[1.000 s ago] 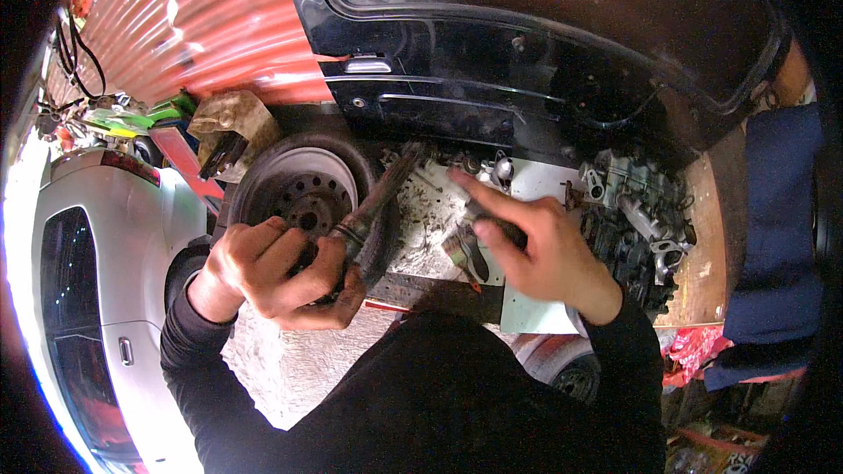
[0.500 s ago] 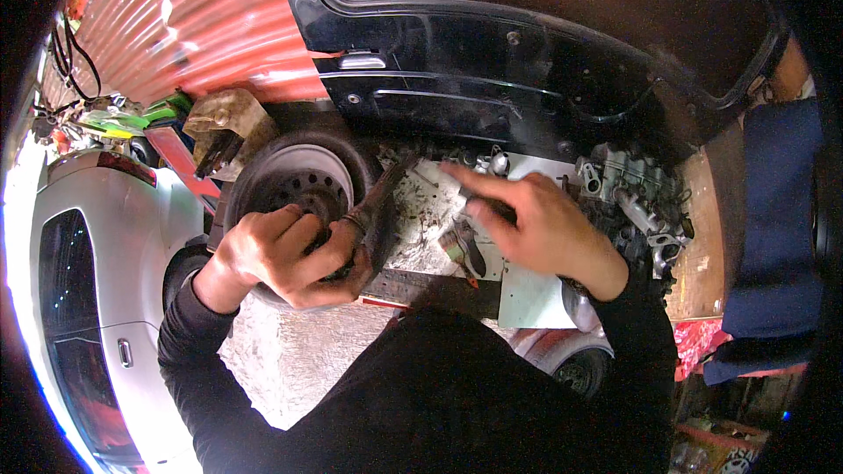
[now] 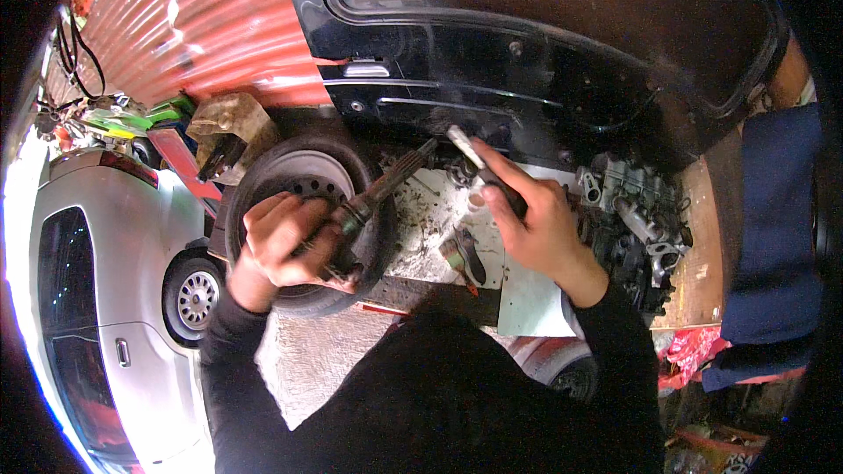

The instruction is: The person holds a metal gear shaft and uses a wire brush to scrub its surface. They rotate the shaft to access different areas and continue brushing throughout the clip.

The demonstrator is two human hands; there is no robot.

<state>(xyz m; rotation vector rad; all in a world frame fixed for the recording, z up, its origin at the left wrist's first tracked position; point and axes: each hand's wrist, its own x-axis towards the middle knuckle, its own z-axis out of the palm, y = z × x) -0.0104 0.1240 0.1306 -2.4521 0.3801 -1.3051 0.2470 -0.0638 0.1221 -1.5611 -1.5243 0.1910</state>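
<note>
Two hands busy here, folks. Left hand [image 3: 294, 241] is wrapping its fingers tight around one splined metal shaft [image 3: 386, 186], which is slanting up and right above one tyred wheel [image 3: 325, 162]; its lower end is hiding in that fist. Right hand [image 3: 540, 219] is gripping one brush [image 3: 465, 147], fingers closed on the handle, bristles blurring into the dark panel [image 3: 439, 61], so I can't tell if they're touching the shaft. One more brush [image 3: 461, 256] is lying on the counter [image 3: 439, 297]. One engine assembly [image 3: 645, 202] is sitting to the right, partly hidden by the right hand.
</note>
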